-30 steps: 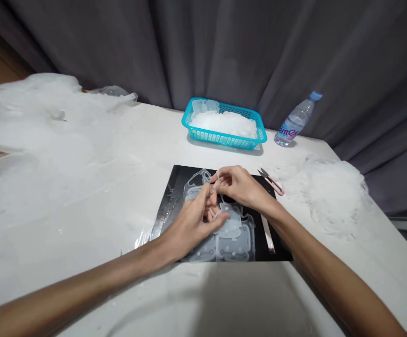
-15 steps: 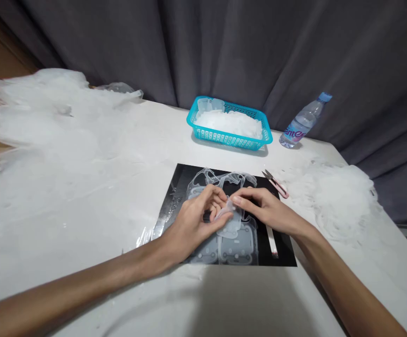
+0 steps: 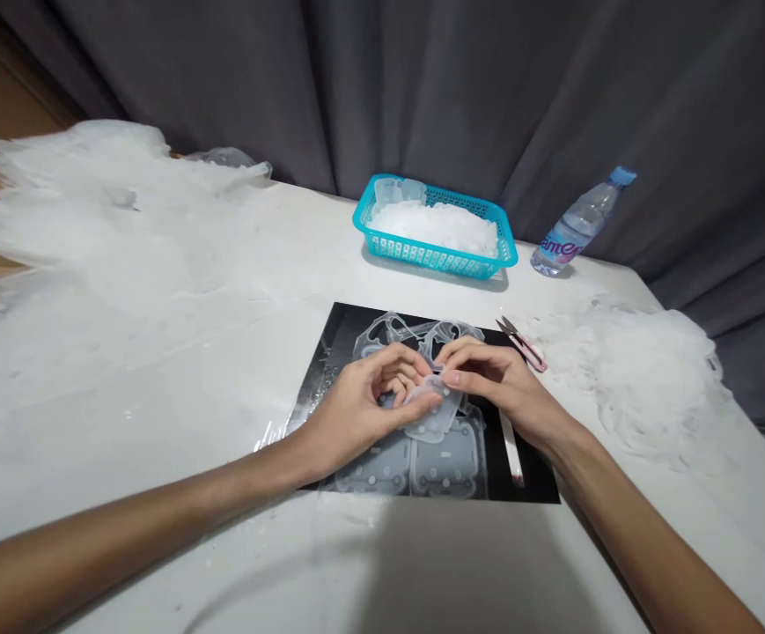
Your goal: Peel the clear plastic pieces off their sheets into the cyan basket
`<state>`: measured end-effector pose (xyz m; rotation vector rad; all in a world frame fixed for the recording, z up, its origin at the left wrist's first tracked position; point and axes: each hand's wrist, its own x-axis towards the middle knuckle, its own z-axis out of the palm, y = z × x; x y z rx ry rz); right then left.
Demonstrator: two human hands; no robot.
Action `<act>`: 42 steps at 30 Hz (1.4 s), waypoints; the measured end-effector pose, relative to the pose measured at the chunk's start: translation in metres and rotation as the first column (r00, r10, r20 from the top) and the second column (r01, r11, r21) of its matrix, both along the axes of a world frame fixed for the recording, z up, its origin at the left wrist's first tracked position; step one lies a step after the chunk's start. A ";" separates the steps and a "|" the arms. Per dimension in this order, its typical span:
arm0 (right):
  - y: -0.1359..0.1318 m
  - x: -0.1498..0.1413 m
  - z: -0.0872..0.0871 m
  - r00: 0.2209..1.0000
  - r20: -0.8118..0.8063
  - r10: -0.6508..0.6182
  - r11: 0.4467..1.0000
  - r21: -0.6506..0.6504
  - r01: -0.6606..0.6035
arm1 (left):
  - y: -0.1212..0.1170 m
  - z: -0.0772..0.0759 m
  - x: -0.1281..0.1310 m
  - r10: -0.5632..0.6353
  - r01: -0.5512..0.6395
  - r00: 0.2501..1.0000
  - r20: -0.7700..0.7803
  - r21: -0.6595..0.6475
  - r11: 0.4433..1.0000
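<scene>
My left hand (image 3: 372,396) is closed round a small translucent, rubbery piece (image 3: 432,385), holding it above the black mat (image 3: 537,480). From the right, my right hand (image 3: 497,380) pinches with thumb and fingers at the upper right edge of that same piece. My fingers partly hide its shape. Beneath lies a translucent moulded sheet (image 3: 448,458) with rounded panels and small round marks. Thin curled strips (image 3: 445,331) of clear material rest along the far side of the mat, just beyond my fingers.
Behind the mat stands a turquoise basket (image 3: 438,255) of whitish translucent pieces. Pink-handled snips (image 3: 524,346) lie by a scrap heap (image 3: 659,379) on the right. A white strip (image 3: 511,449) lies on the mat. A water bottle (image 3: 573,231) stands farther back; a large translucent pile (image 3: 91,229) spreads left.
My right hand has come down and right from the mat's far side to the piece's edge. A clear strip now lies at the far side. The view has shifted slightly.
</scene>
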<state>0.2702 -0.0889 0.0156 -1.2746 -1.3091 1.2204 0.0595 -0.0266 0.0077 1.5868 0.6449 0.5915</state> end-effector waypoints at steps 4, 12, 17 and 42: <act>0.000 -0.001 -0.001 1.000 -0.023 0.000 1.000 0.006 0.000 | 0.001 0.002 -0.001 0.004 0.002 0.998 -0.065 0.092 0.996; 0.004 -0.010 -0.007 0.825 0.464 -0.322 0.945 0.217 0.247 | -0.017 -0.013 -0.011 -0.289 0.111 0.957 0.001 0.921 0.372; 0.014 -0.009 -0.023 0.516 0.712 -0.476 0.873 0.451 0.183 | -0.015 -0.010 -0.009 -0.083 0.085 0.996 -0.039 0.740 0.667; -0.015 -0.003 0.022 1.000 -0.009 -0.017 0.999 0.027 0.017 | 0.010 0.001 -0.002 0.061 -0.009 0.985 0.160 -0.309 0.951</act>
